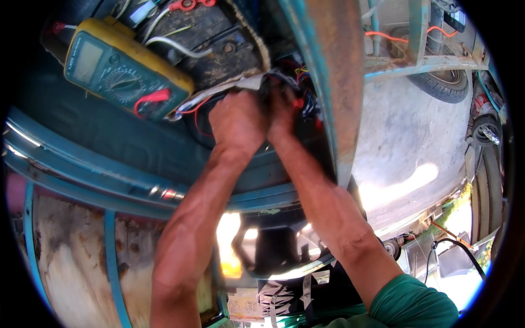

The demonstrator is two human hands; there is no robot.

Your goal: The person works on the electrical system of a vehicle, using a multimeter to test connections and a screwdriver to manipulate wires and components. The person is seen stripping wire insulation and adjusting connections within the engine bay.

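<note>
My left hand [238,119] is closed in a fist at the opening of a dark compartment, its knuckles upward and slightly blurred. Close against it, my right hand [283,111] reaches into a bundle of thin coloured wires [302,76], fingers bent in shadow. What either hand grips is hidden between them. A red wire [199,106] loops out beside my left hand. Up and to the left, a multimeter [112,76] in a yellow holster lies tilted, with a red probe plug [154,97] across its lower end.
Behind the multimeter is a dirty dark surface with a white cable [178,46] and red terminals [188,4]. A rusty blue metal post [336,71] rises just right of my hands. Below runs a curved blue panel edge [93,175]. A wheel [443,85] stands at far right.
</note>
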